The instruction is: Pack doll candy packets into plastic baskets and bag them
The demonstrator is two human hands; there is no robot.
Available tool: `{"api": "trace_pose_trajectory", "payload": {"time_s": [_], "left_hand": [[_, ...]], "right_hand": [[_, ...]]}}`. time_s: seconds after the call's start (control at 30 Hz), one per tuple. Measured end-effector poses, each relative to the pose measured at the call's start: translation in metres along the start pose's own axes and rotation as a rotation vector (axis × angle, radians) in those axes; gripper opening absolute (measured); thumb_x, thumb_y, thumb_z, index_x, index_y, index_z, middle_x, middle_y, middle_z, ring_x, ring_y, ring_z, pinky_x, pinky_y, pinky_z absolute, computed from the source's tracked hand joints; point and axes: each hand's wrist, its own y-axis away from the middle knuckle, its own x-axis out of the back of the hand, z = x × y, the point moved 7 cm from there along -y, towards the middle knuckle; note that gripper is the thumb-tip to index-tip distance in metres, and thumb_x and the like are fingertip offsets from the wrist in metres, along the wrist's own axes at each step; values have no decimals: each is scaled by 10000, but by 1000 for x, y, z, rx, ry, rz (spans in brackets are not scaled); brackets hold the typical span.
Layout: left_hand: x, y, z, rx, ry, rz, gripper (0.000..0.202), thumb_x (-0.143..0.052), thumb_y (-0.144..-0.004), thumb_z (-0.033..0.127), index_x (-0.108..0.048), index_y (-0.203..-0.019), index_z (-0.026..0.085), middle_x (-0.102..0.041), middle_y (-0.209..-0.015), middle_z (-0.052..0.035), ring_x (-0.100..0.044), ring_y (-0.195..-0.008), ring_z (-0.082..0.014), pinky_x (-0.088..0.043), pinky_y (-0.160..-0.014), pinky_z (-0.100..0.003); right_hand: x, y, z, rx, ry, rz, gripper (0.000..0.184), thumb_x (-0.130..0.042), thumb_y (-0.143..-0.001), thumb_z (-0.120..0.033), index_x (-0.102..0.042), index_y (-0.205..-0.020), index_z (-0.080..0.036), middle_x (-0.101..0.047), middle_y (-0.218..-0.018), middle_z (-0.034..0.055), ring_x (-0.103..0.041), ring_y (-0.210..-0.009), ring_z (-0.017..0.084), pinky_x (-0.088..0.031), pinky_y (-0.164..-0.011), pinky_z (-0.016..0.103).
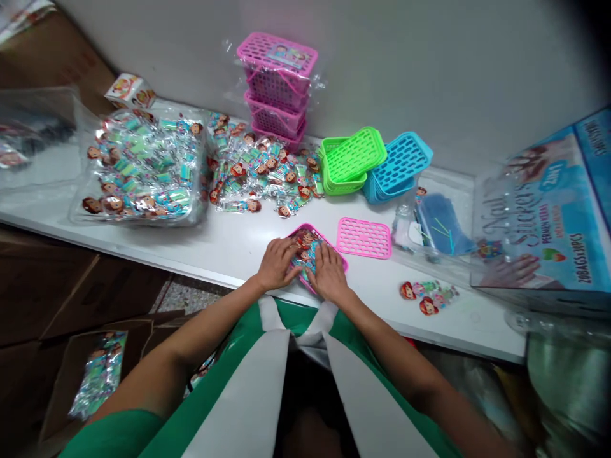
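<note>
A pink plastic basket (344, 259) rests near the front edge of the white table, filled with small doll-printed packets (308, 252). My left hand (278, 263) lies over the basket's left side, fingers stretched onto the packets. From the right, my right hand (329, 272) lies flat on the same packets with its fingers extended. Neither hand appears to grip anything. Just right of the basket lies a flat pink perforated lid (364, 238). Parts of the basket's rim and contents are hidden beneath my hands.
Behind are loose packets (267, 168), a full clear bag (143, 168), stacked pink baskets (279, 83), green baskets (351, 159) and blue baskets (398, 165). A nail-stickers box (548, 216) stands right, near several loose packets (428, 296). An open carton (62, 388) sits below left.
</note>
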Motion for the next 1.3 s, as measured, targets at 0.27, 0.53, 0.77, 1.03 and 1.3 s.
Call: {"api": "trace_pose_trajectory", "payload": {"time_s": [0.27, 0.53, 0.77, 1.03, 1.3], "left_hand": [[-33, -28, 9, -311, 166, -404, 768, -500, -821, 581, -307, -1435, 162, -305, -1488, -187, -237, -1399, -296, -128, -1137, -479], [-35, -26, 12, -349, 108, -390, 737, -472, -861, 530, -242, -1462, 170, -257, -1510, -168, -184, -1414, -301, 7, -1131, -538], [-29, -38, 5, -358, 189, -368, 675, -519, -849, 487, -317, -1437, 224, -301, -1500, -142, -258, -1390, -299, -22, -1132, -534], [4, -29, -24, -131, 26, -226, 902, -518, -770, 645, -187, -1475, 190, -246, -1516, -173, -214, -1398, -316, -66, -1127, -520], [-12, -20, -43, 144, -60, -237, 1009, -630, -689, 604, -180, -1469, 148, -250, -1500, -207, -222, -1382, -340, -100, -1107, -559]], "right_hand": [[0, 4, 13, 160, -114, -88, 868, -395, -868, -575, -144, -1454, 13, -97, -1528, 249, -58, -1418, 338, -149, -1114, 528], [-7, 5, 21, 206, -101, -99, 820, -496, -855, -434, -169, -1439, 39, -89, -1524, 262, -12, -1426, 321, -119, -1137, 505], [-8, 5, 18, 148, -105, -69, 833, -499, -840, -431, -164, -1439, 40, -66, -1528, 259, -2, -1425, 325, -96, -1137, 510], [-7, 7, 22, 159, -148, -72, 909, -503, -805, -476, -92, -1468, -7, -28, -1545, 213, -16, -1423, 331, -108, -1135, 509], [-3, 8, 23, 136, -133, -97, 992, -451, -803, -655, -90, -1474, -19, -70, -1539, 223, -59, -1416, 349, -135, -1125, 508]]}}
